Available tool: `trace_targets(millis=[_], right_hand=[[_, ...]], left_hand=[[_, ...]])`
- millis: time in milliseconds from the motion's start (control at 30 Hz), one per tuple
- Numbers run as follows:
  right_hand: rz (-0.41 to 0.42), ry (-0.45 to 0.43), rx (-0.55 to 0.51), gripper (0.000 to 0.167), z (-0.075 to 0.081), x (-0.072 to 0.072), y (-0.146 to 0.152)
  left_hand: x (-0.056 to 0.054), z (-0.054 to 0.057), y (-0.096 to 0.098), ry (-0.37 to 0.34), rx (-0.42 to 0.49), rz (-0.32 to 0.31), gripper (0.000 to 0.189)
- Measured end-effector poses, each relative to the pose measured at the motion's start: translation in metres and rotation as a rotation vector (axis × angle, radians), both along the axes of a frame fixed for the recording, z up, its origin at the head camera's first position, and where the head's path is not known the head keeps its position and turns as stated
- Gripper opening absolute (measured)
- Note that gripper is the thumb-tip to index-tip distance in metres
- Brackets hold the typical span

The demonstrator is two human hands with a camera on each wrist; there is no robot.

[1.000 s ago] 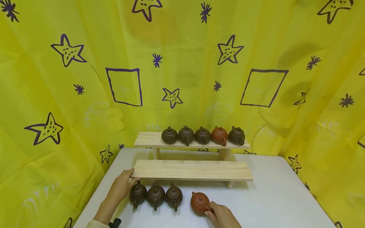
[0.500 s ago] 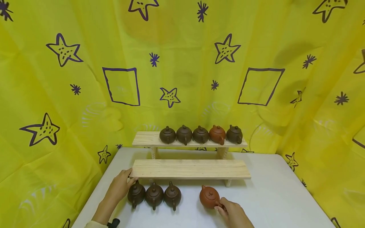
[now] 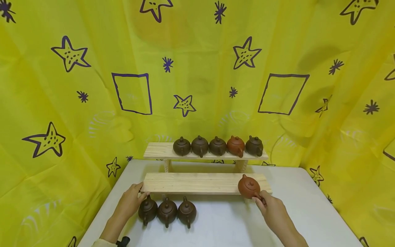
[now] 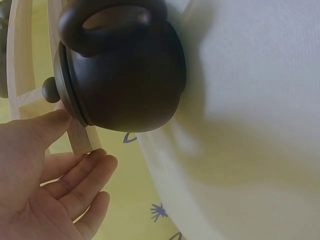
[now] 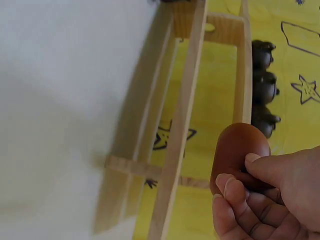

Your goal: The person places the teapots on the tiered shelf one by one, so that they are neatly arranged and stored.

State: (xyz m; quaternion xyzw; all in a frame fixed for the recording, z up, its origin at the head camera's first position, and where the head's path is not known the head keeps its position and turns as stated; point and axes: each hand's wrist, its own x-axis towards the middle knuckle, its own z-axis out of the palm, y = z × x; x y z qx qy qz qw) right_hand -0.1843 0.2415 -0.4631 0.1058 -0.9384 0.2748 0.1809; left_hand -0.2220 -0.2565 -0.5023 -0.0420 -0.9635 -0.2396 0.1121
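Right fingers (image 5: 236, 194) grip the red teapot (image 3: 248, 187) by its handle; left fingers (image 4: 82, 194), loosely extended, touch the lower shelf (image 3: 191, 183).

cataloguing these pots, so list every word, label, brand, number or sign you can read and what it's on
None readable on the held red pot, the dark pots or the shelf.
The curtain bears drawn shapes, no words; a pale mark in its left square is too faint to read.
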Motion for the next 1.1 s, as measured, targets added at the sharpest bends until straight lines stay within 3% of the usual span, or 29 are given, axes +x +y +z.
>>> trace_targets(millis=[167, 400, 1100], right_hand=[[-0.021, 0.061, 0.025, 0.026, 0.005, -0.014, 0.017], [-0.058, -0.031, 0.026, 0.024, 0.006, -0.028, 0.032], [-0.078, -0.122, 0.024, 0.027, -0.006, -0.046, 0.039]], left_hand=[[0.0, -0.001, 0.0, -0.001, -0.001, 0.001, 0.056], [-0.001, -0.003, 0.0, 0.003, -0.004, -0.002, 0.056], [0.0, -0.002, 0.0, 0.031, -0.002, -0.003, 0.055]])
